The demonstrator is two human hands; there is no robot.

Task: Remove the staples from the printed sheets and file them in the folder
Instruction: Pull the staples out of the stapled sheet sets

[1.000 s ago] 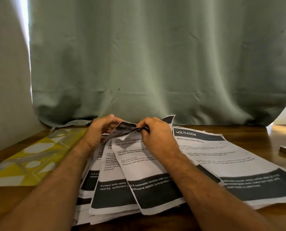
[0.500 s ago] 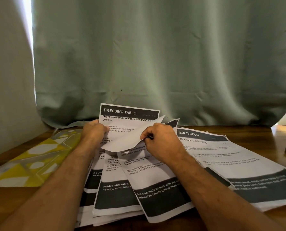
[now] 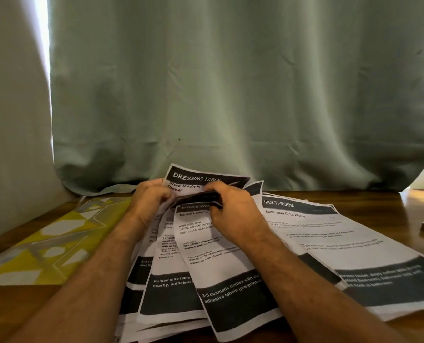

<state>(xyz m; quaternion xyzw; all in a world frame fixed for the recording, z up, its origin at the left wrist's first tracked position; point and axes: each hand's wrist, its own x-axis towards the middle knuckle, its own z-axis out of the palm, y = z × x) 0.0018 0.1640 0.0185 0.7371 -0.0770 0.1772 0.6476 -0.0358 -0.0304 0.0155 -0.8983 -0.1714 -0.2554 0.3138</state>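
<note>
My left hand (image 3: 149, 199) and right hand (image 3: 233, 209) both pinch the top edge of the sheets (image 3: 206, 246), fingers curled onto the paper, thumbs hidden beneath. One page headed "DRESSING TABLE" (image 3: 196, 179) tilts up behind my knuckles; the others fan toward me under my wrists. A second stack headed "MULTI-ROOM" (image 3: 329, 233) lies just right of my right hand. The yellow folder (image 3: 45, 246) lies flat to the left, near the sheets. All rest on a wooden table (image 3: 411, 201) before a green curtain (image 3: 230, 82).
</note>
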